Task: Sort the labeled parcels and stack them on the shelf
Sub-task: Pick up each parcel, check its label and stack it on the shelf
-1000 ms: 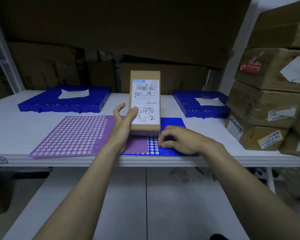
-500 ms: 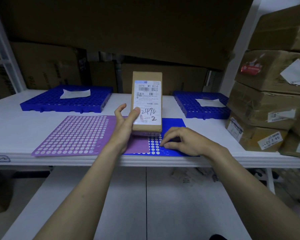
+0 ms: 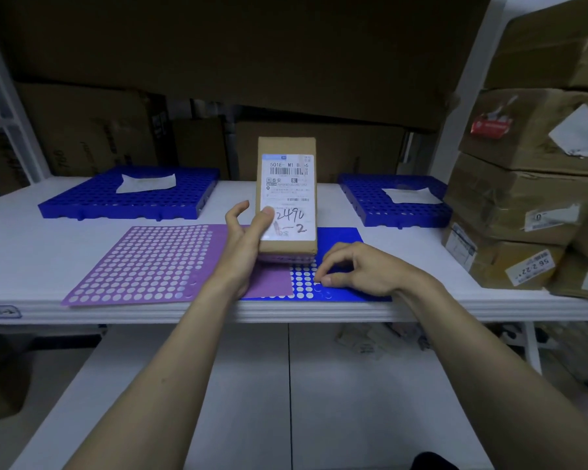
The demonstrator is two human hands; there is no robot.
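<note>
1 parcel (image 3: 287,198), 2 blue trays (image 3: 129,198) (image 3: 394,201), 2 dotted sheets (image 3: 143,262) (image 3: 340,239).

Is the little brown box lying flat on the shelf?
No, the left hand holds the small brown parcel upright above the shelf, its label facing the camera.

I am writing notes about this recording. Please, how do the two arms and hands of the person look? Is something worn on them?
Both arms are bare as far as the frame shows: no sleeves in view. The left hand and the right hand wear no gloves, and I see no rings, watch or bracelet. The nails look short and unpainted. No cables or markings show on either arm.
</note>
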